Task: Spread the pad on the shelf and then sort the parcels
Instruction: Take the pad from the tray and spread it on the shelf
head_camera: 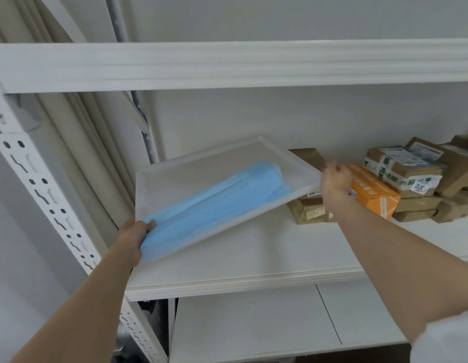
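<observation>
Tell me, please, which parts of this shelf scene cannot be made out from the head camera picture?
- Head view: the right hand's fingers, hidden behind the hand itself at the clear bag's corner.
- The folded blue pad: its true extent, hazed by the bag.
- The brown parcels behind that corner, partly covered by bag and arm.
- Parcel labels: mostly too small and blurred to read.
- The rightmost parcels, cut off by the frame edge.

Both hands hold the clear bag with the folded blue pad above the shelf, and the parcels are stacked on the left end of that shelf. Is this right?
Not quite: the head view shows the parcels stacked on the right end of the shelf. The rest holds: left hand and right hand hold the clear bag with the blue pad.
</observation>
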The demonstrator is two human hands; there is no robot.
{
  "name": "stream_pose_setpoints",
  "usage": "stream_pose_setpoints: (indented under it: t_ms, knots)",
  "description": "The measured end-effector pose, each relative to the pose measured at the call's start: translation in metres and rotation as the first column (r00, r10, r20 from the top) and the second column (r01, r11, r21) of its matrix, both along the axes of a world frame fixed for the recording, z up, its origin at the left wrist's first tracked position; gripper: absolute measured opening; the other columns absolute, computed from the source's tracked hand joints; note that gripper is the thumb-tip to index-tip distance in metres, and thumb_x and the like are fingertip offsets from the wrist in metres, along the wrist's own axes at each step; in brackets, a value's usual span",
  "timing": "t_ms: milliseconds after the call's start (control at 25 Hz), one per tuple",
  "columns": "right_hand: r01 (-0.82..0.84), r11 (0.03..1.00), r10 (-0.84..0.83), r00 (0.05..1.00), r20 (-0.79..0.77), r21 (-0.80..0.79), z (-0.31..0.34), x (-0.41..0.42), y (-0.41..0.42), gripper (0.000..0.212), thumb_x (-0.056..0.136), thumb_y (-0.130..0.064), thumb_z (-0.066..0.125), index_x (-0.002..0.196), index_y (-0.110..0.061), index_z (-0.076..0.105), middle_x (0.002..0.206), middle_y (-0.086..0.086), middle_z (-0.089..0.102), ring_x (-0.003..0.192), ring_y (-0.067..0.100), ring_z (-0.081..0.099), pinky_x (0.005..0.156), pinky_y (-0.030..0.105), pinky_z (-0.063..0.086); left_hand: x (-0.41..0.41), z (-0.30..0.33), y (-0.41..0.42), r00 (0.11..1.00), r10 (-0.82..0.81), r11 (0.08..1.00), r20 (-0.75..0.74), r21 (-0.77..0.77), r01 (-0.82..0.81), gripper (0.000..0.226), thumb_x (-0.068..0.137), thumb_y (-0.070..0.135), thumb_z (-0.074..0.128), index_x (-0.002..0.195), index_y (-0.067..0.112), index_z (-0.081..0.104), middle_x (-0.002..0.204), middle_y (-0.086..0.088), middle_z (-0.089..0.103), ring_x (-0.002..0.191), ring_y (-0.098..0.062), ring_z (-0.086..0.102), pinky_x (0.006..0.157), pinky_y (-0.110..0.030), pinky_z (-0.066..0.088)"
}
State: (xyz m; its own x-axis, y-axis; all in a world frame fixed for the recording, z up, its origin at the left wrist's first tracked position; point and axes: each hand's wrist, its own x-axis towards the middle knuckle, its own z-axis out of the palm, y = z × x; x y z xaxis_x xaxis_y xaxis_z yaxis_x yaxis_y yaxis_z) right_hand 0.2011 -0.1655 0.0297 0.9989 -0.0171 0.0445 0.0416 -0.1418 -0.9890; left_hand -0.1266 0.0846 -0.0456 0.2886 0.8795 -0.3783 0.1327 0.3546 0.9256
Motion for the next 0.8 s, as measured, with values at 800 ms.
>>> stream_pose_setpoints:
  t_ms: [800]
  knots:
    - [-0.093, 0.952, 0.104, 0.994, 0.020, -0.290, -0.064, -0.115, -0.092, 0.033, 0.093, -0.007, 0.049, 0.121, -0.012, 0.066, 0.118, 0.017, 0.066, 0.111, 0.038, 0.058, 0.094, 0.039, 0.045, -0.084, -0.006, -0.114, 0.862, 0.060, 0.965, -0.503, 0.250, 0.079, 0.027, 0.083, 0.014, 0.058, 0.102, -0.005, 0.057, 0.089, -0.017, 0.057, 0.077, -0.033, 0.054, 0.058, -0.030, 0.039]
